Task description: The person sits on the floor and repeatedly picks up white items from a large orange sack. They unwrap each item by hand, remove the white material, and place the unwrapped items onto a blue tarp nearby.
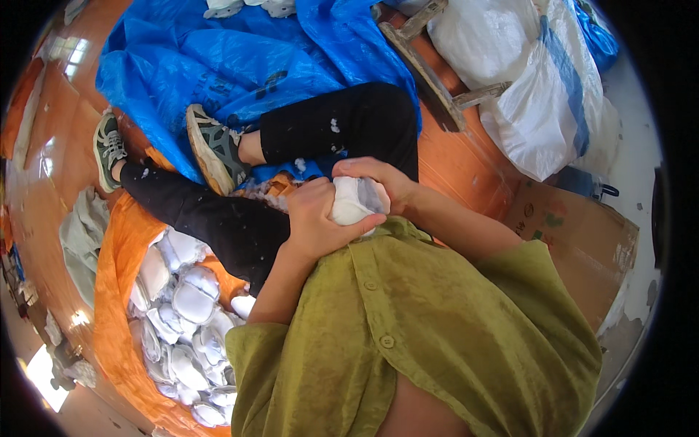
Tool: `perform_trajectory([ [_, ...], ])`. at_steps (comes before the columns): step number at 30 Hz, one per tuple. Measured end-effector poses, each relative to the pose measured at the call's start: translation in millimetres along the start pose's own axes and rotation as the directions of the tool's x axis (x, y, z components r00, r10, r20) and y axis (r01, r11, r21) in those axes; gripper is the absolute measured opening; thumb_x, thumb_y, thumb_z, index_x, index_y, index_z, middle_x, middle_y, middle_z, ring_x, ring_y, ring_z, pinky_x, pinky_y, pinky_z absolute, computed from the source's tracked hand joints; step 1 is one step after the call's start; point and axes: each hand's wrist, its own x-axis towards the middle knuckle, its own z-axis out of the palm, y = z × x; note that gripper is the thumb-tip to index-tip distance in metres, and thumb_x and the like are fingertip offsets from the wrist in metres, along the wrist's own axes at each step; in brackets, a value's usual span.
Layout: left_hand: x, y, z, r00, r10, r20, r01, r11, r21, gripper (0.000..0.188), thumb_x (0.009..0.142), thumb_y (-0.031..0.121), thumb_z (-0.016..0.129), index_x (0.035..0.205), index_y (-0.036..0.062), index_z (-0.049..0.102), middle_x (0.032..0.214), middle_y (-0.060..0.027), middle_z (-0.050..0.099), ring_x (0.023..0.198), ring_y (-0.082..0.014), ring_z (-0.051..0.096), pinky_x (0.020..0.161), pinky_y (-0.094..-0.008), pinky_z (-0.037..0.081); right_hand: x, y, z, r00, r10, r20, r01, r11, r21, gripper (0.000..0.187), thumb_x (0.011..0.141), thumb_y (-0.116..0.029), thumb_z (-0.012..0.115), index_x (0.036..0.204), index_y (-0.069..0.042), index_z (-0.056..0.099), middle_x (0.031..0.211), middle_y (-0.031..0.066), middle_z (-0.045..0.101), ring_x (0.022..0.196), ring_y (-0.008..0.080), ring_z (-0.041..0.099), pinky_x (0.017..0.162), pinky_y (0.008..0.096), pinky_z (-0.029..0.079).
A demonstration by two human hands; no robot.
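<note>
Both of my hands hold a rounded, soft-looking white piece with a grey panel (346,207) close in front of my waist. My left hand (313,217) wraps its near left side, thumb stretched along the lower edge. From the right, my right hand (380,179) grips the same piece, its thumb over the top and its other fingers partly hidden. Many similar white and grey stuffed pieces (195,295) lie in an open orange sack (109,291) beside my left leg. Some white fluff (280,188) shows on the orange material between my legs.
A crumpled blue plastic sheet (240,51) spreads beyond my feet. At the far right stand a wooden stool (426,84) and bulging white woven sacks (535,120). A cardboard box (579,237) is by my right elbow. Greyish cloth (84,233) lies left of the orange sack.
</note>
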Motion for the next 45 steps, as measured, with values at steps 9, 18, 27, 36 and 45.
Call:
perform_trajectory([
  [9,-11,-30,-17,0.942,-0.314,0.12,0.316,0.949,0.004,0.036,0.072,0.031,0.076,0.089,0.0017,0.064,0.081,-0.0112,0.059,0.08,-0.0243,0.056,0.064,-0.0309,0.043,2,-9,4,0.884,-0.442,-0.152,0.211,0.668,-0.714,0.03,0.082,-0.024,0.068,0.099,-0.001,0.059,0.083,0.0094,0.062,0.072,0.0194,0.061,0.066,0.0297,0.049],
  [18,-8,-6,-1,0.812,-0.566,0.142,0.58,0.753,-0.311,0.031,0.071,0.008,0.065,0.1,0.0009,0.059,0.084,-0.0051,0.059,0.074,-0.0141,0.057,0.072,-0.0258,0.047,-13,-10,33,0.819,-0.571,0.047,0.124,0.097,-0.987,0.031,0.078,-0.026,0.07,0.095,-0.003,0.058,0.079,0.0152,0.064,0.071,0.0268,0.065,0.062,0.0349,0.05],
  [27,-35,-2,7,0.792,-0.57,0.221,0.585,0.811,-0.006,0.026,0.076,0.004,0.052,0.1,-0.0018,0.059,0.072,-0.0166,0.059,0.069,-0.0249,0.061,0.064,-0.0322,0.046,-19,6,24,0.878,-0.477,0.032,0.117,0.15,-0.982,0.029,0.076,-0.021,0.071,0.096,-0.005,0.059,0.082,0.014,0.063,0.074,0.0298,0.063,0.065,0.036,0.049],
  [36,-37,-35,-2,0.731,-0.489,0.475,0.677,0.44,-0.59,0.025,0.085,-0.004,0.053,0.109,0.0,0.05,0.096,-0.0082,0.066,0.085,-0.0088,0.06,0.075,-0.0216,0.046,-38,8,26,0.788,-0.345,0.51,0.457,-0.226,-0.86,0.021,0.072,-0.017,0.071,0.087,-0.011,0.057,0.078,0.0074,0.06,0.073,0.0272,0.06,0.062,0.0362,0.048],
  [45,-27,-11,-8,0.832,-0.507,0.225,0.55,0.7,-0.456,0.03,0.074,-0.011,0.057,0.099,0.0025,0.047,0.085,-0.0033,0.06,0.073,-0.0045,0.054,0.06,-0.0177,0.043,-38,-8,26,0.516,-0.349,0.782,0.649,-0.437,-0.623,0.032,0.062,-0.013,0.075,0.09,-0.013,0.059,0.085,0.004,0.061,0.074,0.0239,0.06,0.059,0.0325,0.046],
])
